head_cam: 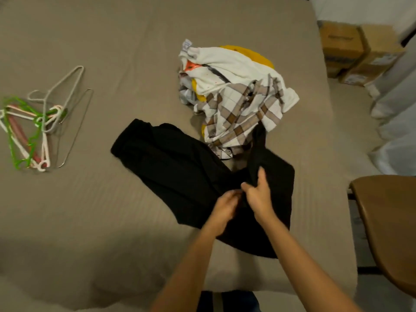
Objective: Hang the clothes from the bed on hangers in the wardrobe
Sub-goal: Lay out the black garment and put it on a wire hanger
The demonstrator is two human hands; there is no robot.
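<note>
A black fabric garment lies spread on the taupe-sheeted bed, towards its near right part, with 1 long portion stretching away to the left and another narrow strip running up towards the clothes pile. Both hands meet at the middle of this garment. The left hand has its fingers curled into the black cloth, gripping a bunched fold. The right hand, just beside it and touching it, pinches a raised ridge of the same cloth between thumb and curled fingers, lifting that part slightly off the sheet.

Beyond the hands sits a heap of unhung clothes: a brown-and-white checked shirt on the near side, its edge overlapping the black garment's upper strip, a crumpled white garment on top with an orange and black print, and a yellow garment partly buried at the back.

Well apart, on the far left of the bed, lies a tangled cluster of hangers: green plastic, white and pink coated ones, and 1 thin bare wire hanger at its right edge.

Off the bed to the right stand stacked brown cardboard boxes, and nearer, a rounded brown wooden seat. The wardrobe is out of view.
</note>
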